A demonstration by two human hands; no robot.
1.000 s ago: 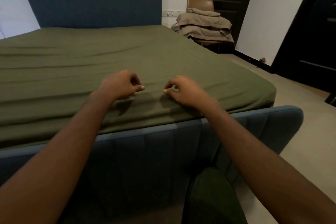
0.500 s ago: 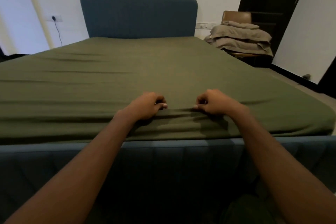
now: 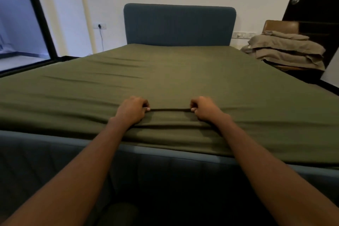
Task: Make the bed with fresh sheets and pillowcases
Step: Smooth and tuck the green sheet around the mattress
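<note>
From the head camera, you are looking along the bed from its foot end toward the blue headboard [image 3: 179,24], which serves as the landmark here. The olive green sheet [image 3: 183,71] covers the whole mattress from the headboard down to the near edge, where it meets the blue padded footboard [image 3: 55,154]. Your left hand [image 3: 132,111] and right hand [image 3: 205,109] rest on the sheet at the end farthest from the headboard, set apart from each other, each grip closed with fingers curled and pinching the fabric. A taut raised fold of sheet runs straight between the two hands, and looser folds bunch just behind them toward the footboard. Your fingertips are tucked under the knuckles, so how much cloth each grip has gathered cannot be made out. Shallow wrinkles cross the sheet on the left half, between your hands and the headboard. To the right of the headboard, a pile of folded beige linens [image 3: 286,49] sits on a brown chair [image 3: 280,26]; the chair seat and legs are mostly hidden by the pile and the bed edge. What the individual pieces in that pile are cannot be told. Left of the headboard, a wall socket [image 3: 100,26] with a dangling cable shows, and a dark-framed glass door [image 3: 20,24] is cut off by the picture edge. The bed's lower corners run out of frame on both sides.
</note>
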